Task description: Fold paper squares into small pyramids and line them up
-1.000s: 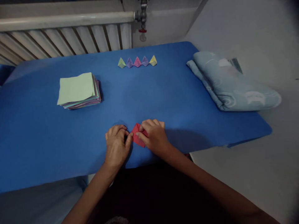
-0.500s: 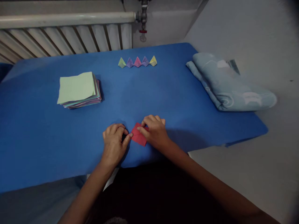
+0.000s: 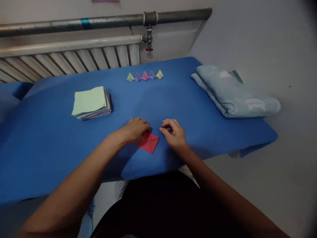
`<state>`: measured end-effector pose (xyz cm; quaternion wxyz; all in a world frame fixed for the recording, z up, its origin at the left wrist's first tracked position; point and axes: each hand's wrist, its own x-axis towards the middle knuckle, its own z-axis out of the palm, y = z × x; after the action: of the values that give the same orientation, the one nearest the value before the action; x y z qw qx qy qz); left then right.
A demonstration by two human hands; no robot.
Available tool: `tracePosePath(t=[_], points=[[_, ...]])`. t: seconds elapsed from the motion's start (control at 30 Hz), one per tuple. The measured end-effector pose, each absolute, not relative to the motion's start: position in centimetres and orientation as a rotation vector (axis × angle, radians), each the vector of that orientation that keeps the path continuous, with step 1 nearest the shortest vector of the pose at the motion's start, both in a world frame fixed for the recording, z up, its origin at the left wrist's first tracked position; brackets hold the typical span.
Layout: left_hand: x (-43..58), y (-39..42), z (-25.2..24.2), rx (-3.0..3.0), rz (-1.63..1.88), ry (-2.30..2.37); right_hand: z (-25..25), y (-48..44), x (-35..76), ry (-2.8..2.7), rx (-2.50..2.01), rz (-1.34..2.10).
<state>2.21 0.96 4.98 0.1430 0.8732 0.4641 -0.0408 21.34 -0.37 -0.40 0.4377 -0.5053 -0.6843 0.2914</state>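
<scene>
A small red sheet of folded paper lies on the blue-covered surface in front of me, a diagonal crease or flap edge showing across it. My left hand covers its upper left side, fingers curled down and holding it there; the fingertips are partly hidden. To the right of the paper and apart from it is my right hand. Its fingers are bent, with a small gap between thumb and forefinger and nothing in between.
A stack of coloured paper sits at the left, pale green on top. Farther back stands a row of several folded paper pieces. A folded blanket lies at the right, and a radiator runs behind.
My right hand has let go of the red paper and moved off to its right. My left hand has shifted right and over the paper's upper left side. The view has tipped upward.
</scene>
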Motion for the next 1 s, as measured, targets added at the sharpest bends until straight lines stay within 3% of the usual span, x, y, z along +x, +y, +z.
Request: tracePosePath(t=[0.17,0.33,0.53,0.63,0.77,1.0], points=[[3.6,2.6,6.0,2.249,-0.358,1.43,0.0,-1.9,22.7,-1.68,-1.192,0.766],[2.9,2.5,6.3,2.074,-0.249,1.474,0.0,-1.8,22.8,-1.619,-1.166,0.822],[0.6,-0.2,4.9,1.879,0.128,1.447,0.6,-2.6,22.8,-1.448,-1.203,1.087],[0.9,-2.1,3.9,1.145,0.766,1.292,1.6,-3.3,22.4,-1.283,-1.274,1.263],[3.0,-4.2,3.5,0.737,1.163,1.182,2.8,-3.8,21.0,-1.231,-1.207,1.485],[5.5,-5.9,3.3,0.521,1.346,1.107,2.9,-3.5,18.2,-1.193,-1.112,1.545]])
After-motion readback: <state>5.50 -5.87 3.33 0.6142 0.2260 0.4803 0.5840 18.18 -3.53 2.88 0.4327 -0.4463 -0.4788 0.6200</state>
